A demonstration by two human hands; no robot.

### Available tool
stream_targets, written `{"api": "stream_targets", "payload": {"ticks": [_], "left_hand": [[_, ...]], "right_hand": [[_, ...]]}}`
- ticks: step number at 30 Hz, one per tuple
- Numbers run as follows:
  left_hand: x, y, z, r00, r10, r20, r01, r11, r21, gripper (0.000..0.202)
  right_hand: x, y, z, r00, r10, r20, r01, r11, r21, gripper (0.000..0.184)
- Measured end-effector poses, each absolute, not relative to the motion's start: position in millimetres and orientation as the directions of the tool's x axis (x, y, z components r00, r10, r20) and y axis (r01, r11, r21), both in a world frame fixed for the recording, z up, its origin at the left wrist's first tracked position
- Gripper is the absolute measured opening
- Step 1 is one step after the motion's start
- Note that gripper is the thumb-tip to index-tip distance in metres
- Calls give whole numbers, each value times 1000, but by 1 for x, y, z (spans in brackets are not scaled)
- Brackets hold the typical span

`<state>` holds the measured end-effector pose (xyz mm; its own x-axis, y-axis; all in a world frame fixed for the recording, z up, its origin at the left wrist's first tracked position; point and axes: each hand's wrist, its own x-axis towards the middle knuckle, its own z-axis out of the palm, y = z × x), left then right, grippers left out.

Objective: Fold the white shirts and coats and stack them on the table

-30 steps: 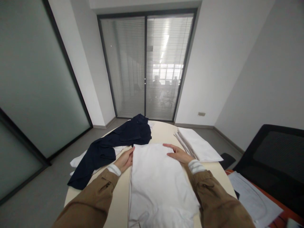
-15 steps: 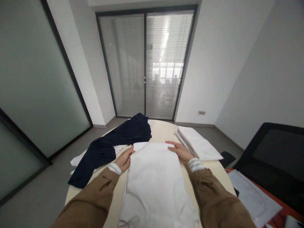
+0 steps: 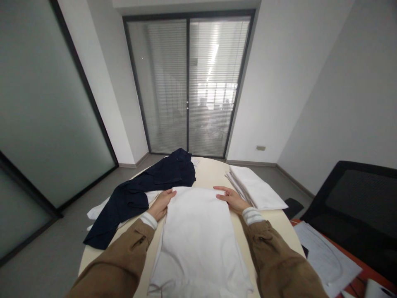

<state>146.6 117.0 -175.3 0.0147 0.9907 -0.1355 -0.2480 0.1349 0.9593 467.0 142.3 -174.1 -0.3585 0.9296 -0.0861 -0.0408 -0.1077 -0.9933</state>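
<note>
A long white garment (image 3: 198, 236), folded narrow, lies lengthwise on the cream table (image 3: 211, 169) in front of me. My left hand (image 3: 162, 204) pinches its far left corner, thumb on top and fingers under the edge. At the far right corner, my right hand (image 3: 234, 200) grips the cloth between thumb and fingers, with the index finger stretched along the edge. The near end of the garment looks loose and wrinkled. Just right of my right hand sits a stack of folded white cloths (image 3: 259, 188).
Dark navy clothing (image 3: 145, 190) lies heaped on the table's left side, over some white fabric (image 3: 98, 210). To the right are a black mesh chair (image 3: 356, 207) and a red surface with papers (image 3: 328, 256). Glass doors with blinds (image 3: 189, 87) stand beyond the table.
The view has shifted slightly. Both hands stay at the garment's far corners, and the cloth lies almost as before.
</note>
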Motion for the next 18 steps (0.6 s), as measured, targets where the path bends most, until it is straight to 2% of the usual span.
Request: {"api": "stream_targets", "payload": {"ticks": [2, 5, 7, 10, 14, 18], "left_hand": [[143, 120, -178, 3, 998, -65, -115, 65, 991, 32], [135, 126, -181, -114, 991, 64, 82, -55, 995, 34], [131, 130, -182, -171, 978, 115, 128, -94, 987, 32], [129, 134, -183, -218, 955, 201, 180, -163, 970, 30], [133, 134, -186, -136, 956, 259, 121, -243, 962, 36], [136, 130, -185, -70, 965, 254, -44, -257, 965, 64]], "right_hand": [[468, 143, -174, -353, 931, -88, -36, -108, -994, 62], [468, 145, -174, -353, 930, -101, -14, -113, -994, 60], [468, 147, -175, -346, 933, -100, -14, -112, -994, 57], [469, 151, -177, -265, 960, -86, -3, -90, -996, 41], [474, 155, -180, -200, 978, -61, 42, -54, -998, 34], [476, 154, -180, -304, 952, -25, 2, -26, -1000, 47]]}}
